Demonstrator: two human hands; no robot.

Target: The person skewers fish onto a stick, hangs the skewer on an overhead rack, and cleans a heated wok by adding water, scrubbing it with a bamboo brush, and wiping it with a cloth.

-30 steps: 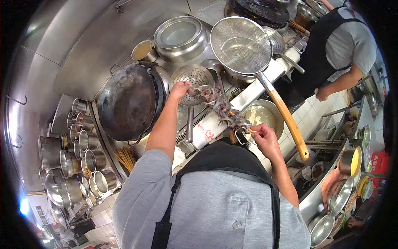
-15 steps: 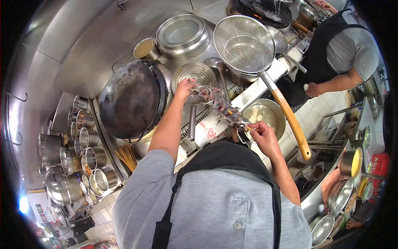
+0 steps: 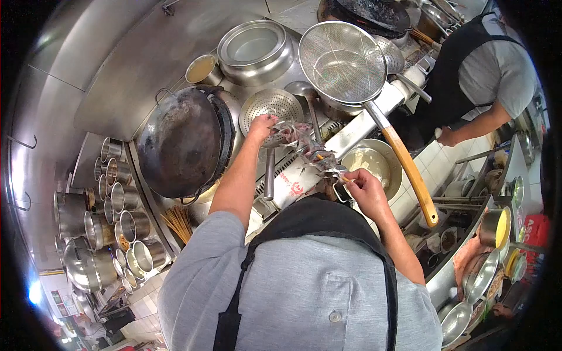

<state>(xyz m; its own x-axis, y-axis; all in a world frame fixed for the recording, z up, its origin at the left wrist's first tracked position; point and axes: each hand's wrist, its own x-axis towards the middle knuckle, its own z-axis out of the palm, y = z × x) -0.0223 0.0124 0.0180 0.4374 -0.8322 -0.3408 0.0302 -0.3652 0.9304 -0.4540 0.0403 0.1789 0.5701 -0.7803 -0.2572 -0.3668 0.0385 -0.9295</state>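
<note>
A long, limp grey and pinkish fish (image 3: 301, 140) is stretched between my hands, over the stove front. Its surface looks cut and folded, and a small orange stick shows along it. My left hand (image 3: 261, 126) is closed on the upper end, above a perforated strainer ladle (image 3: 278, 102). My right hand (image 3: 364, 190) pinches the lower end, with a small yellowish stick at the fingertips. Below it on the right is a metal pot (image 3: 393, 161) with pale contents. The fingers hide both ends of the fish.
A blackened wok (image 3: 178, 143) sits at left, near bamboo sticks (image 3: 177, 222). A large mesh strainer (image 3: 342, 61) with a wooden handle (image 3: 404, 164) extends at right. A lidless steel pot (image 3: 256, 73) stands behind. A co-worker (image 3: 486, 70) is at upper right.
My hands keep their hold on the fish, with only slight shifts. The view has moved a little. At the top right, the co-worker's far hand has gone from sight.
</note>
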